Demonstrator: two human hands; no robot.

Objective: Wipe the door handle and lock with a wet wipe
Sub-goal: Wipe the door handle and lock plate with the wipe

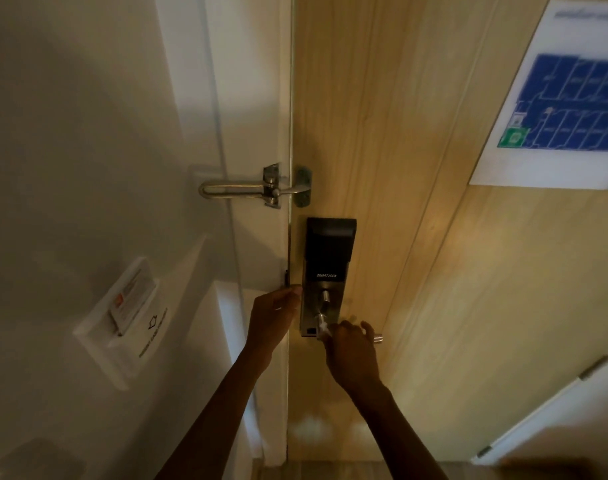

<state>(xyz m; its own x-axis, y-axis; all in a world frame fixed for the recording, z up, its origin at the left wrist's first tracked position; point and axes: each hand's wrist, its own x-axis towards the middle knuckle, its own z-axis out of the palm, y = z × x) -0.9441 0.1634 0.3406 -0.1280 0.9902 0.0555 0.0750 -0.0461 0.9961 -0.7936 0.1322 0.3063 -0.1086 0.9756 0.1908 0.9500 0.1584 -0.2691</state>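
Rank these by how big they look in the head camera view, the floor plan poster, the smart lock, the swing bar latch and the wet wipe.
Largest to smallest as they appear:
1. floor plan poster, partly cut off by the frame
2. smart lock
3. swing bar latch, close to the lock in apparent size, so unsure
4. wet wipe, mostly hidden by the right hand

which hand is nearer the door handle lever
Right. The right hand is wrapped over the door handle with the wet wipe, only the lever's tip showing. The left hand rests at the door edge, left of the lock plate.
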